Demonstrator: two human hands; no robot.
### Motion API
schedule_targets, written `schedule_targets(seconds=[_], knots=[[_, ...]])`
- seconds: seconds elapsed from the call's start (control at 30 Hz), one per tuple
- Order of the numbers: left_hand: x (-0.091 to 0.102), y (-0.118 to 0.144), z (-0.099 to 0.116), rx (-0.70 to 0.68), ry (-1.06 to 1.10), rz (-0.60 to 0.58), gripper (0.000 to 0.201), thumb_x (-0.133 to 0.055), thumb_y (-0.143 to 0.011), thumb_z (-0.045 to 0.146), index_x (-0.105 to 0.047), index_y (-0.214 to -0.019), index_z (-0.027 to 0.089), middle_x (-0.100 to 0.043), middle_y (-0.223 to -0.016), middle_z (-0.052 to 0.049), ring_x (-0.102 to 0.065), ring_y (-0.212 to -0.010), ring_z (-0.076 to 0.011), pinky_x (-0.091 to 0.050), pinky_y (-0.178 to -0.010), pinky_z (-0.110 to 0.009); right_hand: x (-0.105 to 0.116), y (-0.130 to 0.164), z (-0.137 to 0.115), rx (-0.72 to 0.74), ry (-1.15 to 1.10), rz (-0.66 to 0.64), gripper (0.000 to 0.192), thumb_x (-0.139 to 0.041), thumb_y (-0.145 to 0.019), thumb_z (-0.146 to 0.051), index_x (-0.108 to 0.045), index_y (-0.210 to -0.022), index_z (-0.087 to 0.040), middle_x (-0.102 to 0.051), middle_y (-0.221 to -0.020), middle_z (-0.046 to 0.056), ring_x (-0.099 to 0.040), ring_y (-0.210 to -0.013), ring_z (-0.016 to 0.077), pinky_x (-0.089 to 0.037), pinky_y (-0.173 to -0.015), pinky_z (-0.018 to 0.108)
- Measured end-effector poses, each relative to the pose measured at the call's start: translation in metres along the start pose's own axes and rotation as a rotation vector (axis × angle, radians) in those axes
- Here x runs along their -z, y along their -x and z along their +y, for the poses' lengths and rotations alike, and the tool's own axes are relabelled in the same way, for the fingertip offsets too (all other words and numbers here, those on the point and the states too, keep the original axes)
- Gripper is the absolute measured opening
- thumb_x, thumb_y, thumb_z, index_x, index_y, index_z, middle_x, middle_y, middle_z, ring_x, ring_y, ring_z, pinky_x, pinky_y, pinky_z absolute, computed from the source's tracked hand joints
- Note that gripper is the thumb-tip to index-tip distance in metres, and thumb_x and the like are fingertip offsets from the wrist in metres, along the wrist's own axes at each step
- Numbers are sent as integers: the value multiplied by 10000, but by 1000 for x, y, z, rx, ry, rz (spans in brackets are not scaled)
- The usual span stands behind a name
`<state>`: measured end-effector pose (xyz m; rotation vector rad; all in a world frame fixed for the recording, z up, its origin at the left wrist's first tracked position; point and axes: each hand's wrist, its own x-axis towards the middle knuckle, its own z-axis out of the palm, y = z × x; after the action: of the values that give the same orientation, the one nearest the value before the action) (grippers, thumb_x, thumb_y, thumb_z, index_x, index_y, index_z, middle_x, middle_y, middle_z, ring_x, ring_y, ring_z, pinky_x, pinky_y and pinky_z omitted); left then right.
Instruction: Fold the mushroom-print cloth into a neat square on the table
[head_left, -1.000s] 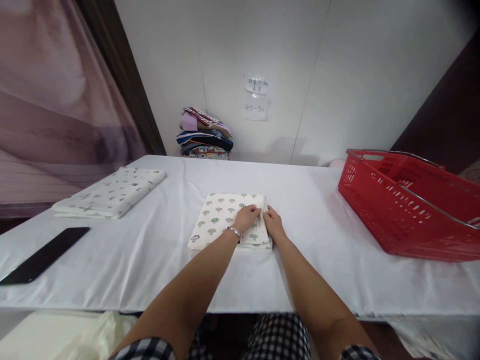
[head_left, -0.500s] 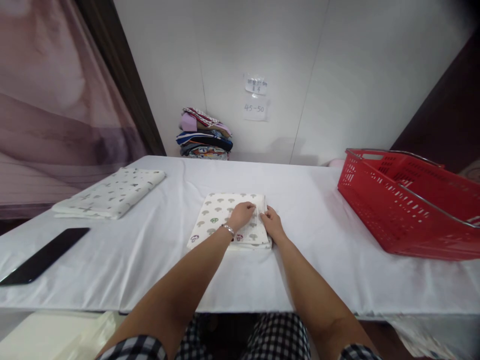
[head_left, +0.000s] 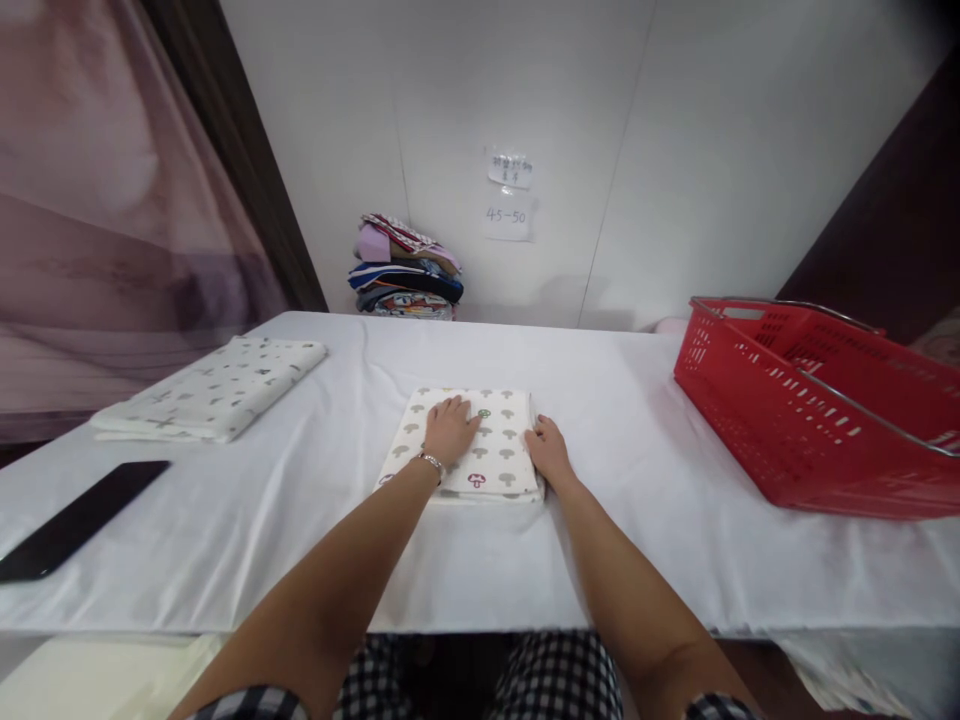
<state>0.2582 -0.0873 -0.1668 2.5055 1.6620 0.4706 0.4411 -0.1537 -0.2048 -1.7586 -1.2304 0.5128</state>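
folded mushroom-print cloth (head_left: 491,450), centre of frame on the white table (head_left: 300,520): my left hand (head_left: 448,430) lies flat on it, fingers spread, gripping nothing. my right hand (head_left: 550,452) rests loosely curled at its right edge. second folded cloth (head_left: 214,388) left, red basket (head_left: 817,400) right, clothes pile (head_left: 405,265) upper centre.

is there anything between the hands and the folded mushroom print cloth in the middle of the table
Nothing visible. The left hand lies flat on top of the folded mushroom print cloth, and the right hand rests against its right edge. Both touch it directly.
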Motion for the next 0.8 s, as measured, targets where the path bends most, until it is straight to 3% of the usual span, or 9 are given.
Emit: schedule_targets(seconds=[0.1, 0.3, 0.43, 0.57, 0.8], knots=[[1, 6, 17, -31, 23, -15, 419, -388, -899, 395, -489, -1248, 186, -398, -1413, -112, -305, -1316, -270, -205, -1070, -496, -1, 0, 0, 19, -49, 14, 192, -504, -704, -224, -487, -515, -199, -518, -1297, 94, -401, -1250, 231, -248, -1064, 351], [-14, 33, 54, -301, 56, -39, 414, -337, -918, 381, -450, -1295, 251, -397, -1425, -56, -283, -1334, -255, -182, -1087, -507, -3, 0, 4, 37, -130, -2, 189, -513, -730, -303, -549, -573, -203, -513, -1310, 66, -417, -1237, 210, -256, -1062, 342], [-19, 37, 55, -311, 34, -2, 414, -313, -924, 373, -456, -1291, 249, -410, -1414, -62, -293, -1325, -266, -183, -1080, -527, -6, -4, 6, 43, -94, 10, 231, -559, -725, -383, -584, -594, -194, -511, -1310, 95, -399, -1251, 237, -263, -1055, 357], [-20, 35, 52, -325, 20, 10, 409, -325, -920, 373, -462, -1287, 251, -420, -1406, -59, -298, -1319, -269, -190, -1073, -533, -9, -15, 3, -32, -64, 26, 265, -585, -708, -424, -573, -567, -200, -581, -1220, 95, -470, -1186, 242, -337, -999, 356], [-20, 37, 49, -340, 71, 16, 422, -337, -918, 388, -439, -1315, 285, -390, -1428, -46, -298, -1322, -254, -197, -1077, -523, -10, -24, 0, -6, 35, 70, 204, -520, -740, -303, -571, -576, -194, -560, -1249, 83, -468, -1183, 215, -327, -1007, 324]])
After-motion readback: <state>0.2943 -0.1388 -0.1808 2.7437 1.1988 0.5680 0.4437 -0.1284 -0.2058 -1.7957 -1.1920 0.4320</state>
